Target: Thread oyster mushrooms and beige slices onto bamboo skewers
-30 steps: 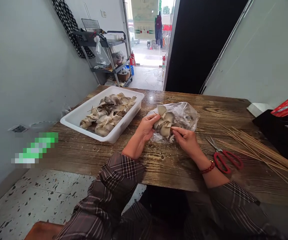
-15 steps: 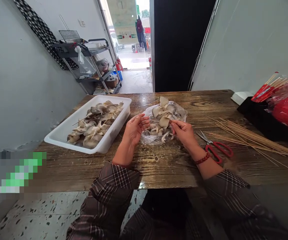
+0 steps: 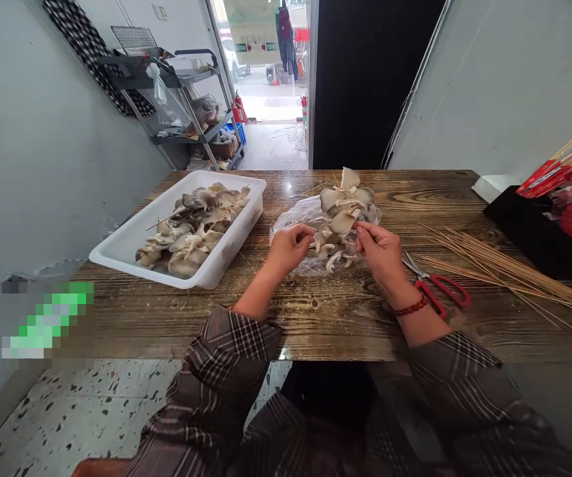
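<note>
My right hand (image 3: pixel 379 250) pinches the near end of a skewer of oyster mushrooms (image 3: pixel 346 202), which tilts up and away over an open clear plastic bag (image 3: pixel 298 213). Loose oyster mushrooms (image 3: pixel 333 248) lie in that bag, below the skewer. My left hand (image 3: pixel 288 249) is at the bag's left side, thumb and fingers curled together beside the loose mushrooms. What its fingertips hold, if anything, is hidden. Further left stands a white plastic tray (image 3: pixel 117 255) with several skewered oyster mushrooms (image 3: pixel 194 228) in it.
Red-handled scissors (image 3: pixel 435 285) lie right of my right hand. Beyond them is a spread of bare bamboo skewers (image 3: pixel 509 268). A black box (image 3: pixel 529 228) with red-wrapped chopsticks (image 3: pixel 547 175) stands at the table's right. A grey shelf cart (image 3: pixel 177 99) is by the far-left wall.
My left hand has moved right to the bag, and its spread fingers have curled together. My right hand still holds the mushroom skewer. The whole view has shifted slightly.
</note>
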The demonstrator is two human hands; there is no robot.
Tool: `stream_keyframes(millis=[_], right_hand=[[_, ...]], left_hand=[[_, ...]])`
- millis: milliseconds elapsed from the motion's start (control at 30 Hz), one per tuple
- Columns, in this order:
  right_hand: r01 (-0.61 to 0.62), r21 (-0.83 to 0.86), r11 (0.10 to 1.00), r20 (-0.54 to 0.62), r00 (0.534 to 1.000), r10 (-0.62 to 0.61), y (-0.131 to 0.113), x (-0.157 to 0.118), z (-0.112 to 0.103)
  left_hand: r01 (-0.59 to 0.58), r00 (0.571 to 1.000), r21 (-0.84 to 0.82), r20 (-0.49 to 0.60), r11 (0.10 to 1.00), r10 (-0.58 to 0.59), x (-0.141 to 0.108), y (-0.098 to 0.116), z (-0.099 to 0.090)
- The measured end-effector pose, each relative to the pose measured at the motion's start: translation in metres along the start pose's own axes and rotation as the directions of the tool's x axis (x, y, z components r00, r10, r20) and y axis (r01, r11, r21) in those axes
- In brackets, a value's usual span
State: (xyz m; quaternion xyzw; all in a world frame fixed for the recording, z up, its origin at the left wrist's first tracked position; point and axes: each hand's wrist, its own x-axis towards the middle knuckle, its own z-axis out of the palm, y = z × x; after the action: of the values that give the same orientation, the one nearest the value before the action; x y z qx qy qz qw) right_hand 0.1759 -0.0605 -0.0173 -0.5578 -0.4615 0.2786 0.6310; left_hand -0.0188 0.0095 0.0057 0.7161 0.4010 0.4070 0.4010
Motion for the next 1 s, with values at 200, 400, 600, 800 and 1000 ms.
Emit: stream_keyframes(millis=[200,400,600,800,1000], right_hand=[[0.055,-0.095,0.994,0.008,0.998,-0.055,0.002,-0.001,0.001],[0.039,-0.090,0.995,0.034,0.999,-0.036,0.002,-0.002,0.003],[0.029,-0.076,0.997,0.025,0.999,-0.027,-0.005,-0.005,0.003],[-0.006,-0.029,1.000,0.046,0.999,0.007,-0.005,-0.007,0.005],[0.002,-0.011,1.000,0.060,0.998,-0.001,-0.001,-0.010,0.005]], left_hand=[[-0.126,0.992,0.345,0.014,0.930,0.129,-0.003,-0.006,0.013],[-0.123,0.992,0.375,0.007,0.919,0.130,-0.002,-0.011,0.022],[-0.009,1.000,0.080,-0.017,0.997,0.010,0.002,-0.013,0.020],[0.161,0.979,-0.387,-0.057,0.908,-0.198,0.002,0.001,0.008],[0.284,0.940,-0.729,0.085,0.623,-0.329,0.002,0.010,-0.004]])
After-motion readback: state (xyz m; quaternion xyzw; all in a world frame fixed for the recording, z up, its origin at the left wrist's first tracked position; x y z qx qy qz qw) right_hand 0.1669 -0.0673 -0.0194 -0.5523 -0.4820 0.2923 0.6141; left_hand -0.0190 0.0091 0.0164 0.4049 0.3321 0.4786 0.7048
